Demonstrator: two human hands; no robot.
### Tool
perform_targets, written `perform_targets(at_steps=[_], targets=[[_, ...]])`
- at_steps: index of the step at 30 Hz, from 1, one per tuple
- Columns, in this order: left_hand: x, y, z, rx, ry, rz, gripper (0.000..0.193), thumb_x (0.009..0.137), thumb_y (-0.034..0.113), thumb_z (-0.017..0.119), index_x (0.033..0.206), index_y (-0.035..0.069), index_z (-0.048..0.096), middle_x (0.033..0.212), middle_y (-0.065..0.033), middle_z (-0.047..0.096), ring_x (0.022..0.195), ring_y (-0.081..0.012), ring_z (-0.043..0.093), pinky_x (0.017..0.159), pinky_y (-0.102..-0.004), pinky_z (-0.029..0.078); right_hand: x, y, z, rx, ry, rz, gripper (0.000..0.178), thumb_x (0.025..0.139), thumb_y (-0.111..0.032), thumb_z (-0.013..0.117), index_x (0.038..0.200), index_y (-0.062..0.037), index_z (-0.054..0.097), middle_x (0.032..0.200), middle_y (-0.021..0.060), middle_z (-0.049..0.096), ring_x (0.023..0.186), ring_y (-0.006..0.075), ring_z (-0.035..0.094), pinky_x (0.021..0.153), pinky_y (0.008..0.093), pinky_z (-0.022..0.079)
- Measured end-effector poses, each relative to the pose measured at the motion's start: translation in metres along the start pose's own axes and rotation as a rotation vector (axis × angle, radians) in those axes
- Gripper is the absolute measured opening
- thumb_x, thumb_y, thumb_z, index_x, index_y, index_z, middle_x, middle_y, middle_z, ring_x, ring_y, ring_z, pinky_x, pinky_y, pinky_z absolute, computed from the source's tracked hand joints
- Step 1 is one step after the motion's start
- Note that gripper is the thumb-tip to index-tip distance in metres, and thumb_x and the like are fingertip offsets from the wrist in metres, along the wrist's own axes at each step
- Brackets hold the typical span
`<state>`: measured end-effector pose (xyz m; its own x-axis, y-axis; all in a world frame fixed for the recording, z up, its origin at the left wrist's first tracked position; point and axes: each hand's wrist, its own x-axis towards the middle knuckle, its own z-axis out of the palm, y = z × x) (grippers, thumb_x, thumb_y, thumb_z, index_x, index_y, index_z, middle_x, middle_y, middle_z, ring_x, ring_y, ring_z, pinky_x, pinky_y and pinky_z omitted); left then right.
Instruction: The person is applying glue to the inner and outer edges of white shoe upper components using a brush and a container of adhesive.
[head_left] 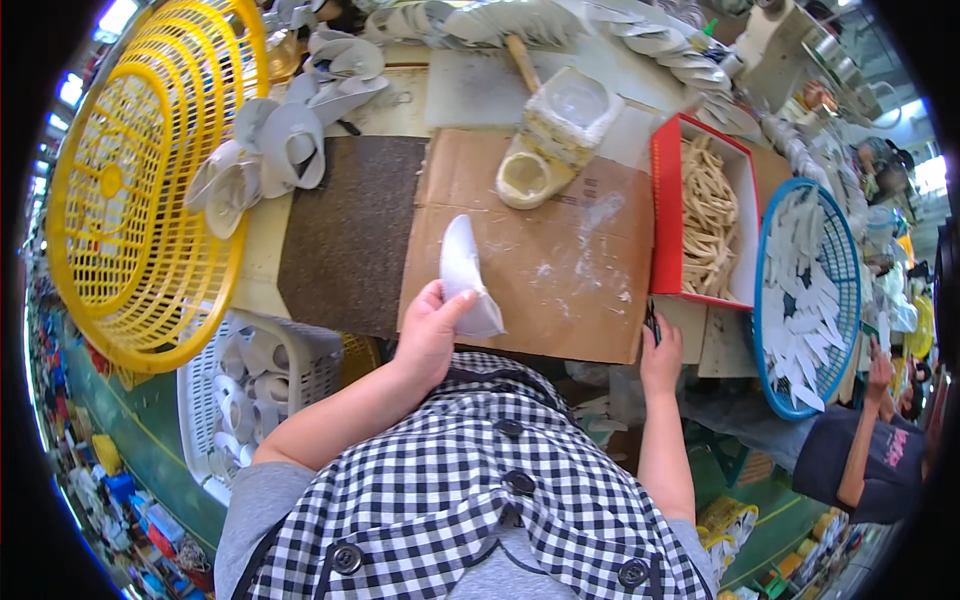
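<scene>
My left hand (436, 326) is closed on a white curved shoe piece (461, 258), thumb on top, holding it upright over the near part of a brown cardboard sheet (600, 285). At the sheet's near right corner, my right hand (661, 358) is closed around a slim dark tool (653, 321); its kind is mostly hidden by the fingers. Farther back on the cardboard stands a crusted, whitish two-part pot (562, 130), a wooden handle (521, 63) sticking out of it.
Beside the cardboard's right edge sits a red box (666, 205) of tan strips (708, 215). A blue basket (852, 275) holds white strips. At left are a yellow basket (70, 250), white shoe pieces (290, 145) and a white basket (188, 410). Another person (855, 460) is at far right.
</scene>
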<state>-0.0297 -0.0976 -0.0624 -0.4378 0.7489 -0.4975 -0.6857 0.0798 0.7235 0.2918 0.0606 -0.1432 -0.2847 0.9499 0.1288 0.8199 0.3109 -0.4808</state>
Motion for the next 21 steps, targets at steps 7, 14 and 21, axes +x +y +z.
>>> perform_targets(at_steps=[7,14,21], targets=[[-0.010,0.003,-0.002,-0.043,-0.093,-0.025,0.031,0.088,0.003,0.054,0.118,0.001,0.048,0.111,-0.0074,0.057,0.103,-0.0153,0.054,0.093,-0.0317,0.041,0.003,-0.004,-0.005,0.071,-0.059,-0.050,0.025,0.083,-0.011,0.061,0.108,-0.0058,0.062,0.102,0.0142,0.059,0.098,0.0329,0.054,0.088,0.0401,0.043],[-0.016,0.001,-0.007,-0.042,-0.082,-0.039,0.024,0.092,0.013,0.052,0.113,0.001,0.054,0.104,-0.0047,0.060,0.097,-0.0114,0.055,0.088,-0.0260,0.042,0.014,-0.113,-0.030,0.070,0.066,-0.463,0.023,0.075,-0.003,0.066,0.098,-0.0084,0.065,0.093,0.0101,0.058,0.089,0.0299,0.054,0.081,0.0381,0.043],[-0.022,-0.003,-0.008,-0.097,-0.132,-0.032,0.032,0.098,0.025,0.044,0.118,0.001,0.053,0.107,-0.0055,0.060,0.096,-0.0123,0.056,0.088,-0.0281,0.043,0.013,-0.233,-0.008,0.327,-0.158,-0.862,0.019,0.068,-0.004,0.072,0.086,-0.0095,0.067,0.084,0.0045,0.060,0.077,0.0245,0.055,0.068,0.0344,0.047]])
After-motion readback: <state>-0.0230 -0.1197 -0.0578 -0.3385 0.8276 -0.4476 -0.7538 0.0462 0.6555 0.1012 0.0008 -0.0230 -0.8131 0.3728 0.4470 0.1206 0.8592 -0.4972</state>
